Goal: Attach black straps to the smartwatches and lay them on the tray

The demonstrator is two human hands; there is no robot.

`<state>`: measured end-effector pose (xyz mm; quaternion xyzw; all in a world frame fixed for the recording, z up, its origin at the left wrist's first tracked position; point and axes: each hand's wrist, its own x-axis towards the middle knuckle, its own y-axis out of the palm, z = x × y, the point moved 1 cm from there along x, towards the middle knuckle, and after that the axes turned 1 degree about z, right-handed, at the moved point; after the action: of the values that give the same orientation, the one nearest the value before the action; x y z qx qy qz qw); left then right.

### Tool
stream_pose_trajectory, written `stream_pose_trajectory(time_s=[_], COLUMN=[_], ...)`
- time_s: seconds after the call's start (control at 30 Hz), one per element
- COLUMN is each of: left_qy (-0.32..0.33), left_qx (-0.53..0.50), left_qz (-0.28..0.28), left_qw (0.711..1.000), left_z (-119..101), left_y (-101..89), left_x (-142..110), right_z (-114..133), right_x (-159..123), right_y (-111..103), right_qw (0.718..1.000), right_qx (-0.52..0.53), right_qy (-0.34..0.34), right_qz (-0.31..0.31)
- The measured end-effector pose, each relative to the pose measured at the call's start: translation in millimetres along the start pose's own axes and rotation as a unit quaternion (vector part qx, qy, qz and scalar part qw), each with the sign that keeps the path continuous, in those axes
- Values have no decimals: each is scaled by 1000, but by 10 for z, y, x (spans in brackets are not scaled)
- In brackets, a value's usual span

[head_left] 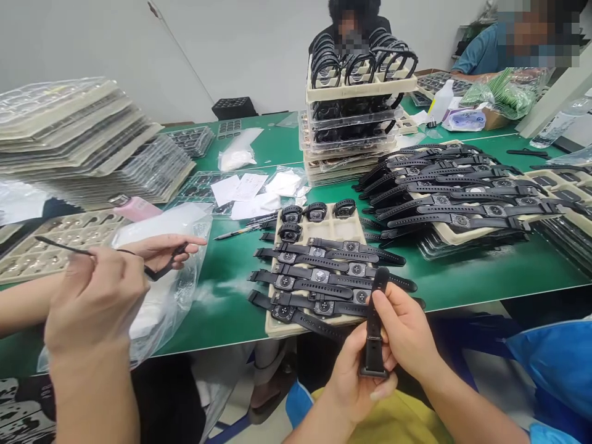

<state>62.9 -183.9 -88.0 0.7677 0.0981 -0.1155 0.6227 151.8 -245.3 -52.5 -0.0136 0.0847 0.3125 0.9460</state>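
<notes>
My left hand and my right hand hold a black watch strap upright between them, near the table's front edge. Its lower end rests in my left fingers, and my right fingers pinch its side. Just beyond my hands lies a beige tray of black strapped smartwatches, face down in rows. My hands partly hide the tray's near right corner. At the left, a co-worker's hands hold a thin black tool and a short strap piece.
A green work mat covers the table. Tall stacks of plastic-covered trays rise at the left, and stacked trays of watches stand ahead. A tray of strapped watches lies right. A clear plastic bag, papers and a pen lie nearby.
</notes>
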Motion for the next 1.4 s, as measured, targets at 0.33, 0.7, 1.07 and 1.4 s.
stream_pose_trajectory(time_s=[0.33,0.7,1.07,1.4], left_qy=[37,45,38,56], left_qx=[32,47,32,8], left_qz=[-20,-39,-49,-33], left_qw=[999,997,998,998], left_z=[-8,-21,-41,-41], left_y=[11,18,55,6], left_x=[16,8,15,15], right_z=[-75,-40,-19,86], right_x=[-15,-47,10,58], right_y=[-61,-35,-74,-63], right_qw=[999,999,999,991], right_qx=[16,28,-3,-59], right_qy=[-42,20,-6,-123], right_qz=[8,27,44,3])
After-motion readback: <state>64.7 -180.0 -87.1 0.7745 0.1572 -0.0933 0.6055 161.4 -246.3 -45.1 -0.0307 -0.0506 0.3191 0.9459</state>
